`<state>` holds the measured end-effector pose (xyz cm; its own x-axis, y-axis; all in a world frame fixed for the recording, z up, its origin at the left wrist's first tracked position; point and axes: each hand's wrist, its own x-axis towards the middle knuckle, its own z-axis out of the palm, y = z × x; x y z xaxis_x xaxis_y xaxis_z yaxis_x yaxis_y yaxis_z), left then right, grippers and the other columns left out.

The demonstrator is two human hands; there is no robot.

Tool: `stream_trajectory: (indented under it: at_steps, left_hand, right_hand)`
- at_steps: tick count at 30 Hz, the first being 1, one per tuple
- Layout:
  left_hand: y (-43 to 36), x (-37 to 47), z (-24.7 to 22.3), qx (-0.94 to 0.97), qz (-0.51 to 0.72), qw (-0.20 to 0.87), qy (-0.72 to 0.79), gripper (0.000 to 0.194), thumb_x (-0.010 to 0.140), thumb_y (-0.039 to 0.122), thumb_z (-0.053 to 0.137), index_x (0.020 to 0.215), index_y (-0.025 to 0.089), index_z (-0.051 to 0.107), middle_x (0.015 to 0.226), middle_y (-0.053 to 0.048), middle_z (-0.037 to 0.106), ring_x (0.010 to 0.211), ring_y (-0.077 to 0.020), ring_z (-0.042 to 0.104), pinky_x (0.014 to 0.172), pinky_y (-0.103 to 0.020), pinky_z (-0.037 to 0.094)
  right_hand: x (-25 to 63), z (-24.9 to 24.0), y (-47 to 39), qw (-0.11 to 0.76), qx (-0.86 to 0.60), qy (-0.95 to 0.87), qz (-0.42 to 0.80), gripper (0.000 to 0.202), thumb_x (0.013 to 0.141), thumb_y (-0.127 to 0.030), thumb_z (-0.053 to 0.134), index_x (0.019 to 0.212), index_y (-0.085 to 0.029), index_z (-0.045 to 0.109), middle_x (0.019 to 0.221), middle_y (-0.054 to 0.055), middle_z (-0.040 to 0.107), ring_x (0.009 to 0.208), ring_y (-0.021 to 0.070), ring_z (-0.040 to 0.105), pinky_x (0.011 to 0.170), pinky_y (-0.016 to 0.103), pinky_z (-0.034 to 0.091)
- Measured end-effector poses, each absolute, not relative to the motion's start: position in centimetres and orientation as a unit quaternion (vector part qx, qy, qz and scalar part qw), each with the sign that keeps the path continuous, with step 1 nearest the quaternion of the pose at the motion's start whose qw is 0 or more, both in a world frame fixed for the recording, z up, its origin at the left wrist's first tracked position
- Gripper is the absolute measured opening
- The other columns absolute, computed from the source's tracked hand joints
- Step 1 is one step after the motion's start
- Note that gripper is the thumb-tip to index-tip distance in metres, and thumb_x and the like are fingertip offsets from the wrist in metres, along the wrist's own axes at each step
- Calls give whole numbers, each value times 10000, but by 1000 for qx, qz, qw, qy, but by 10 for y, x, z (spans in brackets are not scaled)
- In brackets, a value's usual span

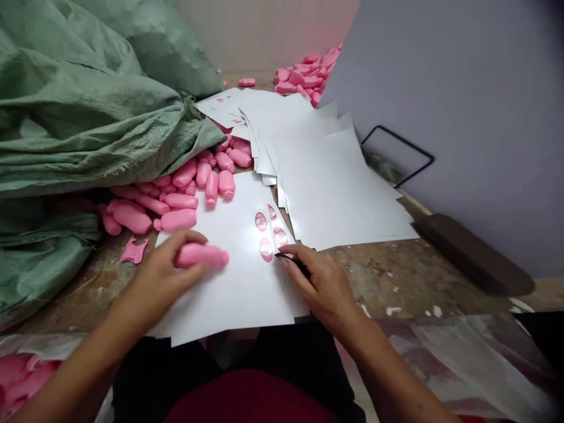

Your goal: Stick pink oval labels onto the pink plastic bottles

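My left hand (170, 273) is wrapped round a pink bottle (207, 255), its neck pointing right above a white sheet (233, 299). My right hand (319, 276) grips a thin dark tool (297, 262), whose tip lies beside an oval pink sticker (266, 249) on that sheet. A few more stickers (261, 221) are on the sheet near it. Loose pink bottles (178, 219) lie in a heap beyond my left hand.
Green woven sacks (88, 117) fill the left side. A stack of white sheets (335, 188) covers the middle right. More pink bottles (308, 76) are piled at the back. A grey panel (462, 117) with a black wire handle (399, 136) stands at the right.
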<state>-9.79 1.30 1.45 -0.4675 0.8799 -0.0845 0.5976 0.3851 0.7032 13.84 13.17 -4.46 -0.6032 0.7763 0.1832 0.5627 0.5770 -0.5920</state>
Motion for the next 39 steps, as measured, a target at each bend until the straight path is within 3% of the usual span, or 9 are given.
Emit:
stream_trajectory:
  at_steps: [3, 6, 13, 16, 23, 33, 39]
  left_hand:
    - [15, -83, 4, 541, 173, 207, 797, 358, 796, 439, 527, 1059, 262, 693, 1060, -62, 694, 942, -310, 632, 798, -415, 485]
    - [19, -83, 7, 553, 162, 226, 786, 347, 804, 438, 547, 1069, 292, 717, 1067, -50, 702, 953, -319, 637, 811, -428, 472]
    - [62, -67, 8, 226, 543, 494, 640, 396, 687, 355, 798, 1011, 197, 634, 1017, -35, 701, 976, -226, 669, 868, -339, 514]
    - [79, -53, -2, 146, 590, 548, 575, 337, 707, 233, 769, 1002, 171, 619, 1028, -47, 686, 1015, -210, 675, 956, -341, 495]
    - [86, -47, -15, 155, 536, 581, 592, 497, 776, 246, 711, 1241, 207, 540, 1107, -78, 683, 1069, -239, 666, 1009, -406, 468]
    - [84, -50, -21, 148, 544, 592, 576, 476, 789, 255, 718, 1231, 188, 552, 1179, -119, 667, 1108, -255, 653, 1006, -407, 475]
    - [84, -52, -20, 111, 559, 599, 563, 382, 825, 203, 689, 1181, 154, 562, 1283, -147, 638, 1033, -227, 700, 980, -370, 518]
  right_hand:
    - [130, -43, 142, 193, -392, -871, 226, 156, 936, -280, 501, 978, -236, 645, 826, 38, 755, 683, 205, 668, 676, 332, 388]
    - [122, -44, 151, 185, -390, -879, 201, 133, 938, -251, 492, 933, -238, 624, 852, 22, 755, 679, 188, 647, 689, 328, 339]
    - [113, -47, 160, 139, -400, -891, 163, 139, 938, -227, 489, 934, -213, 627, 857, 28, 757, 656, 174, 616, 710, 335, 286]
    - [113, -46, 161, 138, -397, -893, 159, 139, 939, -218, 494, 925, -206, 632, 841, 25, 755, 651, 170, 611, 708, 332, 279]
    - [115, -48, 160, 156, -381, -898, 156, 171, 955, -228, 457, 921, -207, 623, 823, 27, 760, 622, 166, 598, 685, 326, 284]
    - [107, -48, 160, 171, -399, -887, 157, 163, 926, -230, 476, 873, -219, 630, 754, 34, 743, 614, 180, 609, 654, 325, 316]
    - [112, -42, 165, 135, -422, -851, 281, 168, 922, -309, 501, 937, -237, 652, 711, 6, 731, 560, 166, 598, 600, 302, 364]
